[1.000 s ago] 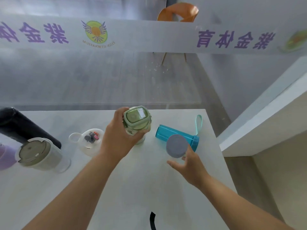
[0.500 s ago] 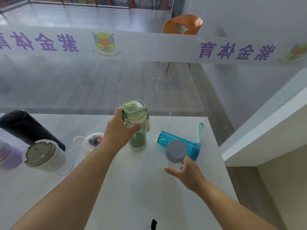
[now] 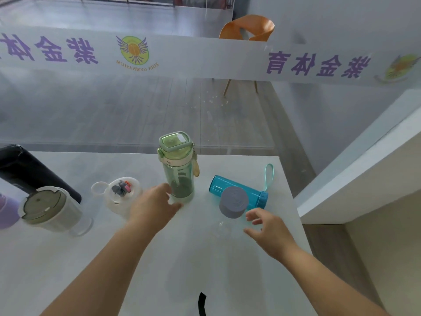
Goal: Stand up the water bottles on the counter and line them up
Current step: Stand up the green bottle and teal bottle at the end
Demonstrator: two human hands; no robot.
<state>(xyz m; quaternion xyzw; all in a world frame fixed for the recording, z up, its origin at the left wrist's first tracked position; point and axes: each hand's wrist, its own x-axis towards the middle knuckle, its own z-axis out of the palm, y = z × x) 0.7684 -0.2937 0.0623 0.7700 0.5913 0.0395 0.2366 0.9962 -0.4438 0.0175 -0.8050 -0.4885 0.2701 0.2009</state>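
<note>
A green bottle [image 3: 178, 166] with a square lid stands upright near the counter's far edge. My left hand [image 3: 155, 206] is open just below and left of its base, off the bottle. A clear bottle with a grey cap [image 3: 233, 202] stands upright to its right; my right hand [image 3: 268, 229] is open beside it, fingers apart and just off it. Behind the grey cap a blue bottle [image 3: 237, 191] with a loop strap lies on its side. At the left stand a clear bottle with a figure on its lid [image 3: 121, 195] and a clear bottle with a grey-green lid [image 3: 49, 208].
A black bottle [image 3: 29, 169] lies at the far left, with part of a purple bottle [image 3: 6, 213] at the frame's edge. The white counter [image 3: 136, 258] ends at a glass panel behind and a drop on the right. A black strap [image 3: 201, 304] shows at the bottom.
My left hand set the green bottle upright and let go, dropping toward its base. My right hand released the grey-capped bottle and drew back slightly.
</note>
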